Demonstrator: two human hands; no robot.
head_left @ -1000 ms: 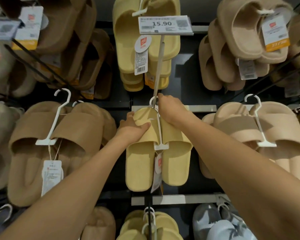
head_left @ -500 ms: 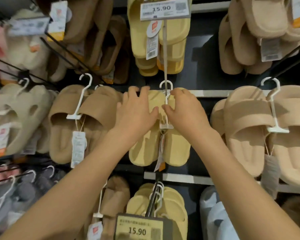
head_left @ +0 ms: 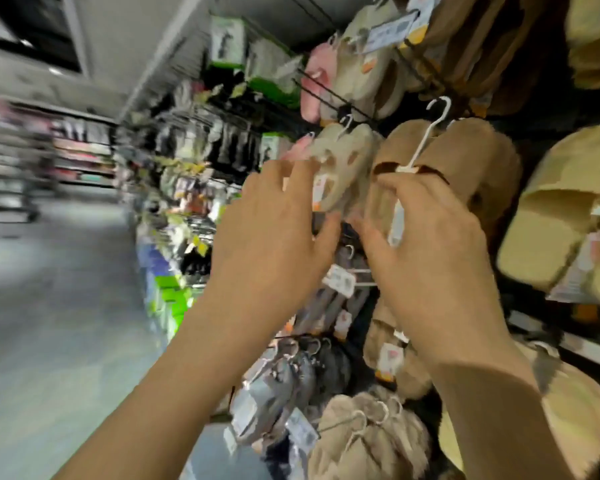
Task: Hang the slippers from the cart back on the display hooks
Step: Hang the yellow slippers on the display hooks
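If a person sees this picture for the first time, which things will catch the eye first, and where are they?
First, the two bare hands raised in the middle, the left hand and the right hand, both open and holding nothing. Just behind the right hand hangs a brown slipper pair on a white hanger. On the left, a blurred store aisle stretches away.

Bare forearms, no sleeves; left hand (head_left: 269,237) and right hand (head_left: 433,251) ungloved.
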